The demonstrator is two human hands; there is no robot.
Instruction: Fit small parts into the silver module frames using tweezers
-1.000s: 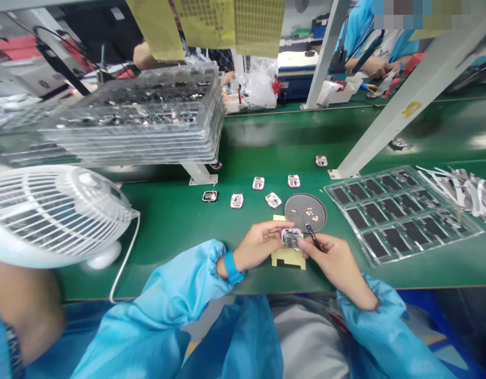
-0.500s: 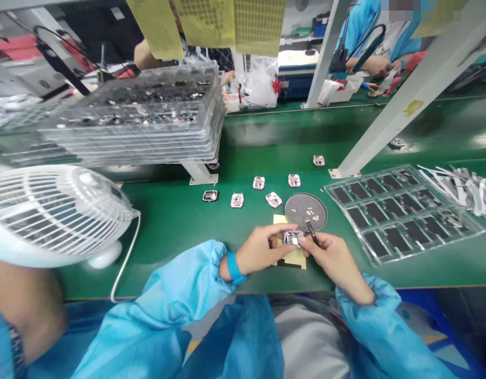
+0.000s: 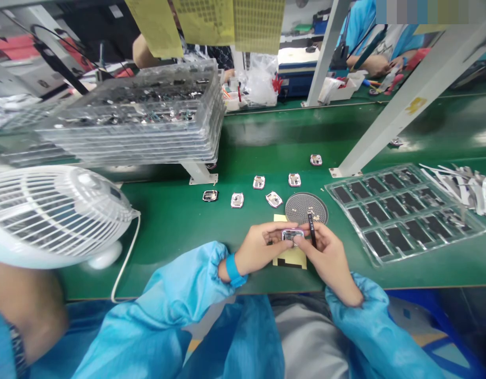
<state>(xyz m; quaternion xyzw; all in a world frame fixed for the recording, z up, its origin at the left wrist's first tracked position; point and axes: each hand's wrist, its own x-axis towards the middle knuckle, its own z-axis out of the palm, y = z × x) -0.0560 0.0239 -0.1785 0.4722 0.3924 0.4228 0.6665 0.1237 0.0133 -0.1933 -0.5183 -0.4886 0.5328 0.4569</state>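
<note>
My left hand (image 3: 255, 248) pinches a small smartwatch case (image 3: 288, 235) with a pinkish rim between fingers and thumb, its open inner side facing up. The thumb of my right hand (image 3: 330, 259) presses on the case's right part, and its fingers touch the far edge. Black tweezers (image 3: 311, 229) with white lettering stick up from the right hand's grip. Both hands are above a yellow paper (image 3: 294, 259). Just beyond them is a round grey perforated mat (image 3: 300, 202) with tiny pale pieces on it. What lies under the right thumb is hidden.
Several similar watch cases (image 3: 237, 200) lie beyond my hands. A clear tray (image 3: 359, 231) of dark screens is at right, beside white strips (image 3: 464, 189). A white fan (image 3: 61, 210) stands left, below stacked trays (image 3: 148, 142). A slanted post (image 3: 385, 121) rises at right. Co-workers sit opposite and at left.
My right hand has shifted slightly left and its thumb has come over the watch case. The tweezers have swung more upright. The case's inside now looks darker. My left hand stays nearly still.
</note>
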